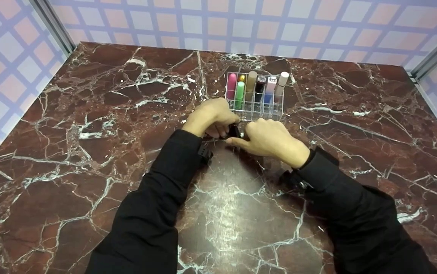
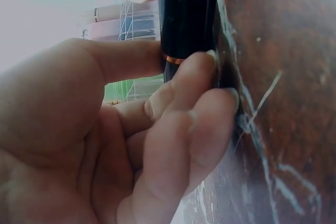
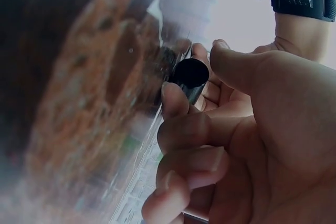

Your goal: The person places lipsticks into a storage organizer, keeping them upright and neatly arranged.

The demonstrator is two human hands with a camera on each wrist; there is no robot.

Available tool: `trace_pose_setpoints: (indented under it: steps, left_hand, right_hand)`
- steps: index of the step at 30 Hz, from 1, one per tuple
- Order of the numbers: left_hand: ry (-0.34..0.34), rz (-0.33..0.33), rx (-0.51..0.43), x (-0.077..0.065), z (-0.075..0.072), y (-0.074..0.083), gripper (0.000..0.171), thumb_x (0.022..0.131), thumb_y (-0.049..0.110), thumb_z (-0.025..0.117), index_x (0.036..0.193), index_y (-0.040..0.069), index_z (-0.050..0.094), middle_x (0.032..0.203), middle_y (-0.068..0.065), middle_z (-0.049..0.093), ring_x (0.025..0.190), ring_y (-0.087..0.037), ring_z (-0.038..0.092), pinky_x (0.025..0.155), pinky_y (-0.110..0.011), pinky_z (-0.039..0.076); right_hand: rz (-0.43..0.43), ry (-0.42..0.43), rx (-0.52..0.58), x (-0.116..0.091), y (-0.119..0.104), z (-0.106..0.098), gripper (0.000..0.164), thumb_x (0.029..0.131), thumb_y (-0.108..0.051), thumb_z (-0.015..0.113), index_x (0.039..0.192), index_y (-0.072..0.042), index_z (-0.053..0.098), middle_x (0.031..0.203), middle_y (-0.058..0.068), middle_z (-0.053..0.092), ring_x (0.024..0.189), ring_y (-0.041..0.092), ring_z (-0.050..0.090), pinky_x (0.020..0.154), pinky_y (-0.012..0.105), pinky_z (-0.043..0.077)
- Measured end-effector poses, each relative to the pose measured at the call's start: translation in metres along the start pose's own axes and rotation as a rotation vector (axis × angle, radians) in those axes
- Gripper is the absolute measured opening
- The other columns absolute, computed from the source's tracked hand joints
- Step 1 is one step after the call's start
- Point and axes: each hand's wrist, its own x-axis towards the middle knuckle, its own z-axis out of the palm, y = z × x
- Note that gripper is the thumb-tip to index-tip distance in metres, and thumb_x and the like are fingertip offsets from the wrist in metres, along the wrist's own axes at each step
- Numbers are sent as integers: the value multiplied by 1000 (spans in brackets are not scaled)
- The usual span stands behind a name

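Note:
A black cosmetic tube (image 2: 189, 19), shaped like a lipstick with a thin copper-coloured ring, lies between the two hands just above the marbled tabletop. My left hand (image 1: 214, 116) pinches it near the ring, between thumb and fingers in the left wrist view. From the other side my right hand (image 1: 270, 137) has its thumb and forefinger about the tube's far end; its other fingers are curled. The right wrist view shows the round dark end of the tube (image 3: 190, 73) between those fingertips. In the head view the hands cover most of the tube.
Just beyond the hands stands a clear divided rack (image 1: 254, 114) with upright cosmetic tubes in its back rows: a pink one (image 1: 232, 85), a green one (image 1: 239, 95) and several others. A checked wall (image 1: 218, 26) closes off the table's far side.

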Motion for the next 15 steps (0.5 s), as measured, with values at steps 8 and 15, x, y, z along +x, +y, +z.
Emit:
trace_pose_setpoints:
  steps: [8, 15]
  left_hand:
    - [-75, -9, -61, 0, -1, 0, 36, 104, 34, 54, 90, 4, 71, 69, -4, 69, 49, -12, 63, 58, -27, 61]
    - [-98, -15, -107, -1, -2, 1, 38, 104, 36, 52, 92, 5, 69, 71, -4, 69, 50, -12, 63, 56, -25, 59]
  right_hand:
    - [-20, -4, 25, -1, 1, -1, 57, 98, -64, 58, 76, -11, 60, 69, 10, 63, 63, 31, 65, 58, 50, 58]
    - [-37, -26, 13, -2, 0, -3, 54, 100, -59, 59, 73, -12, 56, 66, 9, 60, 60, 30, 64, 55, 48, 58]
